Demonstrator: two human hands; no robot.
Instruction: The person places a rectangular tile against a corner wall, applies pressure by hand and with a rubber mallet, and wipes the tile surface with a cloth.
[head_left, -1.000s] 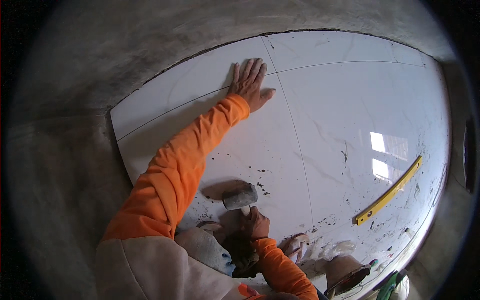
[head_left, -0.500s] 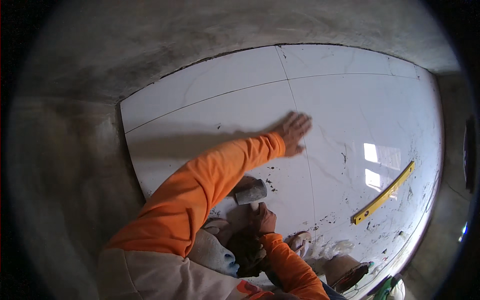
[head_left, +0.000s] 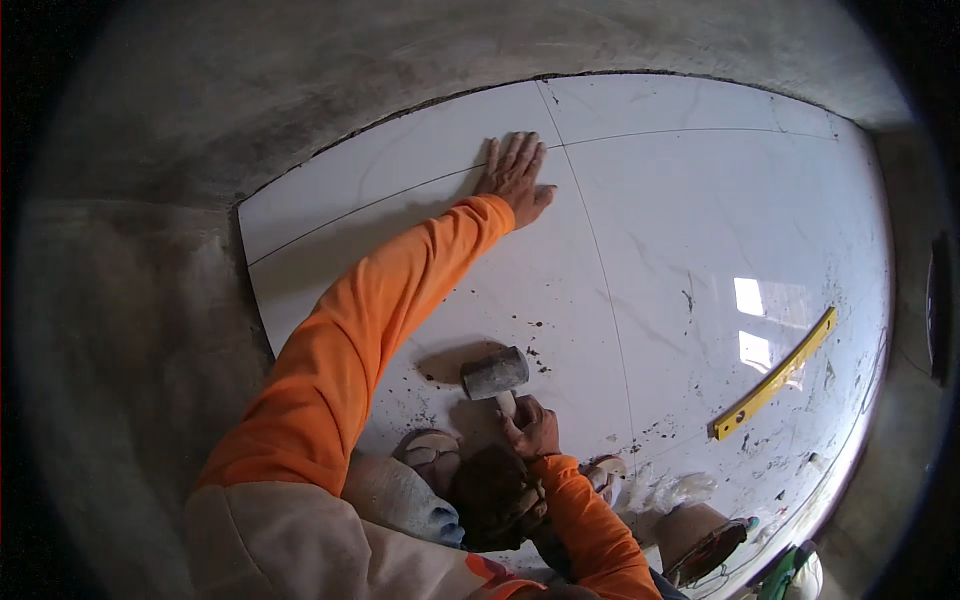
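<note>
White marbled floor tiles [head_left: 690, 220] spread out before me, with thin dark joints between them. My left hand [head_left: 516, 178] lies flat with fingers spread, across the joint near where two joints cross. In my right hand [head_left: 533, 430] is the pale handle of a mallet [head_left: 495, 373]. Its dark grey cylindrical head sits just above the tile, close to scattered dark crumbs; whether it touches cannot be told.
A yellow spirit level [head_left: 775, 375] lies on the tiles at the right. Near my feet are a bucket [head_left: 690, 535] and crumpled clear plastic [head_left: 682, 490]. A bare grey wall [head_left: 130, 330] rises at the left, another [head_left: 480, 50] along the far edge.
My left hand has moved away from me and to the left, from the middle of the tile to the far joint. The mallet has shifted slightly and its head has turned.
</note>
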